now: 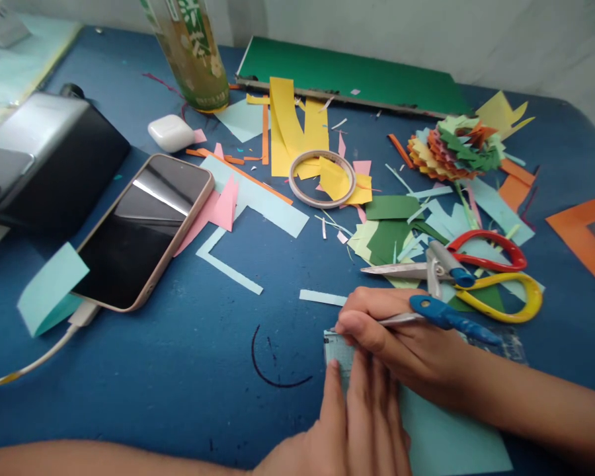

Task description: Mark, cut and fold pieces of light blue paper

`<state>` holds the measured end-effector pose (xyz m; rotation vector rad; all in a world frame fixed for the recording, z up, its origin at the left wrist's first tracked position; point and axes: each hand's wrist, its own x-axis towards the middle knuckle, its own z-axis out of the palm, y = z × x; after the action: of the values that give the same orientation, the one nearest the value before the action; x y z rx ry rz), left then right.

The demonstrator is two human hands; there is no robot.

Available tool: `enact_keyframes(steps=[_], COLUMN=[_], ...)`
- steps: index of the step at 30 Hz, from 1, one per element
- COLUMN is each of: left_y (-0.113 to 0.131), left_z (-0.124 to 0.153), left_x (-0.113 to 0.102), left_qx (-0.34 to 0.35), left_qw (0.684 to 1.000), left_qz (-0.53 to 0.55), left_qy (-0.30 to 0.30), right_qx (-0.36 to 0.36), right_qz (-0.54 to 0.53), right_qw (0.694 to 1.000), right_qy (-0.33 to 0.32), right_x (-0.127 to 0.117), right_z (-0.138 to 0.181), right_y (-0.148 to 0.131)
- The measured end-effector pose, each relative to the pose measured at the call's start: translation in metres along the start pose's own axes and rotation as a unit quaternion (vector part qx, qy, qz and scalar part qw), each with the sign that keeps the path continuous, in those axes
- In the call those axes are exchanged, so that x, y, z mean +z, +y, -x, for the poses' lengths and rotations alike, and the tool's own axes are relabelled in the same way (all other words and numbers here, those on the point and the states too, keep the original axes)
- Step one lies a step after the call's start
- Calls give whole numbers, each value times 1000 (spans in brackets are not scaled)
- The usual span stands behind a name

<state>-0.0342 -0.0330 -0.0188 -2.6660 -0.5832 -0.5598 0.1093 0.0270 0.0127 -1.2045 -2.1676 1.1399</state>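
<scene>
My right hand [406,337] is closed in a pinch around the silver leg of what looks like a blue-and-silver drawing compass [453,322]. Its tip is at the upper left corner of a clear ruler [340,350], mostly covered by my fingers. My left hand [352,423] lies with fingers stretched out, pressing the ruler down on a light blue paper sheet [451,436]. A narrow light blue strip [323,297] lies just beyond my right hand. Scissors with red and yellow handles [515,304] rest open behind it.
Paper scraps [391,231] and a tape roll [322,203] cover the far middle. A folded paper ring [456,149] sits at the back right. On the left are a phone [143,231], its cable [34,363], a black box [54,172] and a tea bottle [193,59].
</scene>
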Motion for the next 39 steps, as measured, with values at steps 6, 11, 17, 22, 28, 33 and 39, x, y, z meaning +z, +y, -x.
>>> enact_keyframes(steps=[6, 11, 17, 22, 28, 33, 39], left_y=[0, 2, 3, 3, 5, 3, 2], left_z=[-4, 0, 0, -1, 3, 2, 0], left_x=[-4, 1, -1, -3, 5, 4, -1], left_qx=[-21, -13, -19, -18, -24, -15, -17], left_qw=[1000, 1000, 1000, 1000, 999, 1000, 1000], left_qz=[1, 7, 11, 16, 9, 12, 13], left_qy=[-21, -1, -2, -16, 31, 24, 2], right_qx=[-19, -23, -26, -22, -21, -15, -12], right_qz=[-4, 5, 15, 20, 22, 23, 29], right_qw=[1000, 1000, 999, 999, 999, 999, 999], right_qy=[2, -5, -18, -19, -22, -22, -22], right_x=[2, 3, 3, 4, 3, 2, 3], right_z=[0, 1, 1, 2, 2, 2, 2], right_y=[4, 6, 6, 7, 6, 5, 5])
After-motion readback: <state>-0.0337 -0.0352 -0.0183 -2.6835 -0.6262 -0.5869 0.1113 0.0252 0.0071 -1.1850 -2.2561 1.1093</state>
